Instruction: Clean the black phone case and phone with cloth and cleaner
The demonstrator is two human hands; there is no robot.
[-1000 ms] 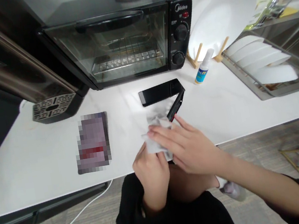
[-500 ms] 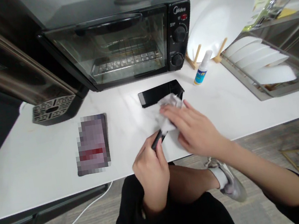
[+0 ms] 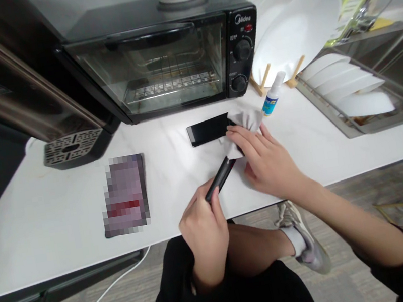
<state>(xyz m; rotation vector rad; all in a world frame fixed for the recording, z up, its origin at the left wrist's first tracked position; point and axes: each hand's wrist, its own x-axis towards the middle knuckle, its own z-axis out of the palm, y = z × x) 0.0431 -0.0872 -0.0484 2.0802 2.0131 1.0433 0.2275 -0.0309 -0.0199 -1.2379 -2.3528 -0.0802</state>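
My left hand [image 3: 204,229] is closed round the near end of a thin black device [image 3: 221,178], held edge-up over the white counter [image 3: 54,215]. My right hand [image 3: 264,161] pinches a white cloth [image 3: 248,120] against the device's far end. Just behind the cloth lies a second black phone-like slab [image 3: 208,130], flat on the counter. A small white spray bottle [image 3: 272,95] with a blue label stands to the right of it.
A black toaster oven [image 3: 167,54] stands at the back, a dark appliance [image 3: 5,95] to its left. A blurred phone [image 3: 124,194] lies on the counter at the left. White plates [image 3: 297,28] lean in a wooden rack; a dish tray [image 3: 361,95] holds more plates at the right.
My right hand has slid the cloth along the black device from its near end to its far end. The left hand has kept its grip in place.
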